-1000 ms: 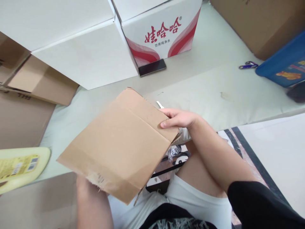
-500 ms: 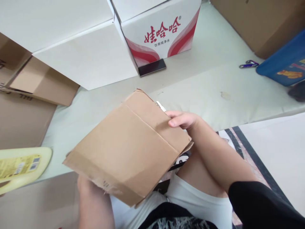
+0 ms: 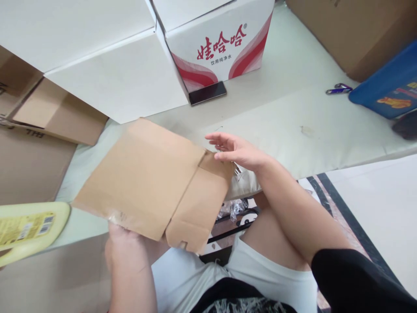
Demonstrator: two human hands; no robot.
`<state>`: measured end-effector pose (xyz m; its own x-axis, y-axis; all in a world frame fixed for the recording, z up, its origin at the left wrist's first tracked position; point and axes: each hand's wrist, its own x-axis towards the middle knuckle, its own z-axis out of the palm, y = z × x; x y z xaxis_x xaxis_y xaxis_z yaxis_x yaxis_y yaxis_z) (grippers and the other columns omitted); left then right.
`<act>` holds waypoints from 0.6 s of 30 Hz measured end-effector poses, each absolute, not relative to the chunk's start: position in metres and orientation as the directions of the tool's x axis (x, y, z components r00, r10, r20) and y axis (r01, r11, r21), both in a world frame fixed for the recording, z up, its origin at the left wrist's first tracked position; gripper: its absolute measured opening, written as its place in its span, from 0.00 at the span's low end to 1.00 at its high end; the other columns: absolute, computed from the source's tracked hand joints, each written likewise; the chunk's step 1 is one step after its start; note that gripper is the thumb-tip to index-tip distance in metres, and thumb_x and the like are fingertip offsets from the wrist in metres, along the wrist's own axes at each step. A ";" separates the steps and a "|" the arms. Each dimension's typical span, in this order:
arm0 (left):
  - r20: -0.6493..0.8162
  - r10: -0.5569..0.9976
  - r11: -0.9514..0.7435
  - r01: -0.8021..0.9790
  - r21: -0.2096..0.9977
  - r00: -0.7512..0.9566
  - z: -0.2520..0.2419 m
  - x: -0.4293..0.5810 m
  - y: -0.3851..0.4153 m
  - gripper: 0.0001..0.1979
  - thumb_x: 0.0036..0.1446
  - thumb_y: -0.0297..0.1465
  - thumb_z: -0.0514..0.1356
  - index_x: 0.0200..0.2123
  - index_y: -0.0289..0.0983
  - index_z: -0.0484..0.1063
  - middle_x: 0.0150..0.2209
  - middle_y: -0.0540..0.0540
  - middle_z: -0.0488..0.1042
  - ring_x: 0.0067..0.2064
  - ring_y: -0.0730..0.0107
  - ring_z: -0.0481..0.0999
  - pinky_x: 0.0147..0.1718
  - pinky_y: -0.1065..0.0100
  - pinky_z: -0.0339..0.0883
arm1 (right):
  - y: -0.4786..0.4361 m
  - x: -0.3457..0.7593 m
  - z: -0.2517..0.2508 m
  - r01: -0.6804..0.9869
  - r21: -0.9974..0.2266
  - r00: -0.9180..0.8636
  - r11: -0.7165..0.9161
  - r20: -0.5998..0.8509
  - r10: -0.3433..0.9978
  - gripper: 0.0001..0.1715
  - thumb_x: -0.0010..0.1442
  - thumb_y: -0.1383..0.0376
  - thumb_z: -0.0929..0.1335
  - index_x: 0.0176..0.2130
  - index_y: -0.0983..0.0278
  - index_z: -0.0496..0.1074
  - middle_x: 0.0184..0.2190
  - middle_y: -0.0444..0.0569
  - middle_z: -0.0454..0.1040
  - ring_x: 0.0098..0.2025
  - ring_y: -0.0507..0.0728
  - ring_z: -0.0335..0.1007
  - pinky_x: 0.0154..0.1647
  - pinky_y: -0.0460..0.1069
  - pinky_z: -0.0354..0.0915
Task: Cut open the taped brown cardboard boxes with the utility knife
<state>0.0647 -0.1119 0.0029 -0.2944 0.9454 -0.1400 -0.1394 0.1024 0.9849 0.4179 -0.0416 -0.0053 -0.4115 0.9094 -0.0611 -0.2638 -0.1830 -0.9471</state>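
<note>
A flat brown cardboard box (image 3: 146, 178) hangs over my lap and the front edge of a pale mat (image 3: 293, 126). My left hand (image 3: 125, 252) grips its near edge from underneath, fingers hidden behind the cardboard. One side flap (image 3: 198, 204) is folded downward on the right. My right hand (image 3: 236, 152) is at the box's far right corner with its fingers stretched out and apart, the fingertips touching the flap's top edge. A clear plastic wrapper (image 3: 233, 208) shows below the box by my knee.
White cartons (image 3: 107, 65), one with red print (image 3: 221, 43), stand at the back with a dark phone (image 3: 207, 92) leaning against them. Brown cardboard (image 3: 39, 130) lies left, a yellow bottle (image 3: 29, 228) at the near left, a blue box (image 3: 387, 87) and a small purple tool (image 3: 339, 89) at the right.
The box has turned and swung left, and its right flap has dropped open. My right hand let go of its pinch on the edge and now has straight fingers.
</note>
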 end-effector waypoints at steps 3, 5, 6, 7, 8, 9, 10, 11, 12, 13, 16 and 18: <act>-0.087 0.917 0.031 -0.146 0.989 -0.390 0.007 0.071 -0.102 0.23 0.48 0.52 0.70 0.44 0.48 0.78 0.43 0.54 0.85 0.65 0.57 0.73 0.55 0.59 0.75 | -0.037 0.418 -0.010 -0.215 -0.953 -0.193 -0.214 -0.173 0.966 0.39 0.51 0.55 0.79 0.59 0.58 0.70 0.67 0.55 0.67 0.72 0.62 0.59 0.76 0.63 0.52; -0.074 0.911 0.009 -0.159 0.987 -0.405 0.008 0.077 -0.098 0.25 0.47 0.54 0.70 0.44 0.47 0.78 0.45 0.53 0.85 0.67 0.58 0.70 0.57 0.60 0.73 | -0.036 0.415 -0.011 -0.211 -0.930 -0.124 -0.300 -0.279 0.952 0.39 0.53 0.54 0.78 0.60 0.60 0.69 0.65 0.59 0.69 0.67 0.62 0.66 0.72 0.63 0.59; -0.075 0.912 0.007 -0.169 0.986 -0.402 0.008 0.080 -0.096 0.25 0.47 0.55 0.69 0.43 0.47 0.78 0.45 0.52 0.84 0.67 0.58 0.70 0.58 0.60 0.73 | -0.036 0.414 -0.012 -0.225 -0.913 -0.140 -0.340 -0.315 0.939 0.37 0.55 0.53 0.78 0.59 0.61 0.69 0.62 0.59 0.72 0.63 0.61 0.70 0.70 0.61 0.62; -0.082 0.916 0.011 -0.180 0.984 -0.393 0.008 0.084 -0.095 0.26 0.47 0.57 0.68 0.42 0.47 0.78 0.46 0.51 0.84 0.67 0.58 0.70 0.58 0.61 0.73 | -0.037 0.412 -0.011 -0.250 -0.894 -0.189 -0.373 -0.333 0.924 0.34 0.56 0.52 0.77 0.57 0.61 0.70 0.59 0.58 0.75 0.58 0.59 0.74 0.66 0.59 0.66; -0.092 0.920 0.019 -0.190 0.982 -0.382 0.008 0.088 -0.095 0.26 0.47 0.58 0.68 0.42 0.47 0.79 0.46 0.50 0.84 0.67 0.57 0.70 0.57 0.60 0.73 | -0.038 0.410 -0.011 -0.281 -0.873 -0.262 -0.399 -0.331 0.907 0.31 0.56 0.52 0.77 0.54 0.61 0.72 0.56 0.57 0.77 0.53 0.58 0.77 0.62 0.57 0.70; -0.100 0.924 0.026 -0.200 0.979 -0.368 0.008 0.092 -0.095 0.26 0.47 0.58 0.67 0.42 0.47 0.79 0.47 0.50 0.84 0.66 0.56 0.71 0.57 0.59 0.74 | -0.039 0.409 -0.010 -0.313 -0.851 -0.339 -0.421 -0.314 0.887 0.30 0.56 0.51 0.77 0.52 0.61 0.73 0.53 0.55 0.79 0.49 0.56 0.78 0.57 0.54 0.73; -0.106 0.930 0.032 -0.210 0.977 -0.351 0.008 0.096 -0.095 0.25 0.48 0.58 0.66 0.42 0.48 0.79 0.47 0.49 0.84 0.66 0.55 0.71 0.56 0.58 0.75 | -0.040 0.408 -0.009 -0.342 -0.833 -0.399 -0.435 -0.290 0.870 0.29 0.54 0.50 0.78 0.50 0.61 0.74 0.50 0.54 0.80 0.45 0.55 0.79 0.52 0.52 0.75; -0.109 0.939 0.037 -0.221 0.975 -0.325 0.008 0.099 -0.096 0.25 0.49 0.57 0.66 0.43 0.49 0.80 0.47 0.48 0.84 0.65 0.54 0.72 0.54 0.57 0.76 | -0.041 0.408 -0.008 -0.366 -0.821 -0.437 -0.439 -0.265 0.860 0.29 0.52 0.50 0.79 0.49 0.61 0.75 0.48 0.53 0.81 0.43 0.55 0.79 0.48 0.50 0.76; -0.109 0.951 0.040 -0.234 0.971 -0.289 0.008 0.102 -0.098 0.23 0.50 0.55 0.66 0.44 0.50 0.80 0.48 0.47 0.83 0.64 0.53 0.73 0.53 0.56 0.76 | -0.043 0.409 -0.006 -0.387 -0.812 -0.455 -0.436 -0.243 0.857 0.30 0.50 0.50 0.80 0.47 0.61 0.75 0.47 0.53 0.81 0.42 0.55 0.79 0.47 0.50 0.76; -0.106 0.964 0.043 -0.250 0.967 -0.245 0.007 0.104 -0.099 0.21 0.51 0.53 0.65 0.45 0.50 0.80 0.49 0.47 0.83 0.63 0.52 0.74 0.51 0.55 0.77 | -0.043 0.411 -0.005 -0.406 -0.806 -0.463 -0.430 -0.225 0.857 0.31 0.47 0.50 0.81 0.46 0.62 0.75 0.47 0.54 0.82 0.42 0.55 0.79 0.47 0.50 0.77; -0.107 0.988 0.070 -0.283 0.956 -0.114 0.002 0.105 -0.098 0.18 0.50 0.45 0.64 0.44 0.49 0.80 0.49 0.45 0.82 0.58 0.49 0.78 0.50 0.52 0.77 | -0.043 0.416 -0.005 -0.439 -0.793 -0.460 -0.423 -0.206 0.864 0.32 0.43 0.51 0.82 0.42 0.65 0.75 0.45 0.56 0.83 0.43 0.57 0.80 0.51 0.51 0.77; -0.093 0.988 0.069 -0.181 0.981 -0.127 -0.007 0.100 -0.092 0.16 0.46 0.41 0.65 0.40 0.46 0.80 0.44 0.44 0.82 0.52 0.49 0.80 0.49 0.50 0.77 | -0.041 0.418 -0.006 -0.435 -0.792 -0.443 -0.427 -0.225 0.868 0.31 0.42 0.53 0.82 0.40 0.65 0.76 0.44 0.56 0.83 0.43 0.58 0.81 0.52 0.53 0.77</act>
<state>0.1003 -0.0923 -0.0065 -0.1272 0.9875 -0.0926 -0.1813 0.0687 0.9810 0.4175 -0.0409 -0.0061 -0.4427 0.8681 -0.2247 -0.4355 -0.4271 -0.7924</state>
